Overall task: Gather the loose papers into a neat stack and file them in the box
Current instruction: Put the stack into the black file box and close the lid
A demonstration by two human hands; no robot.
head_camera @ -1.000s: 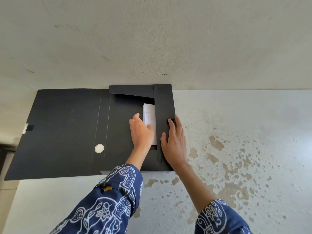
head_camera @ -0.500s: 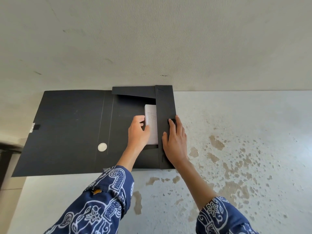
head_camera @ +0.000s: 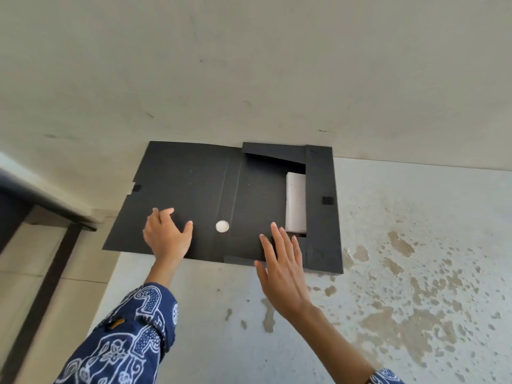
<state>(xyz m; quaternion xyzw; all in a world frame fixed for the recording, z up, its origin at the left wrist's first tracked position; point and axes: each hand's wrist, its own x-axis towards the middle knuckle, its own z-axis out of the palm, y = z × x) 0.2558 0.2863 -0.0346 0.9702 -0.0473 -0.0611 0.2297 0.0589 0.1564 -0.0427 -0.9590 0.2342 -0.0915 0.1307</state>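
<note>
Our left hand spreads open on the box's unfolded cover; our right hand hovers open-fingered at its near edge. The papers lie tucked under the right flap, on the tabletop.

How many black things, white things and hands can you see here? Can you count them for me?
Black: 1, the open file box
White: 2, the stack of papers tucked in the box and the round button on the box
Hands: 2, the left hand and the right hand, both open
Total: 5
</note>
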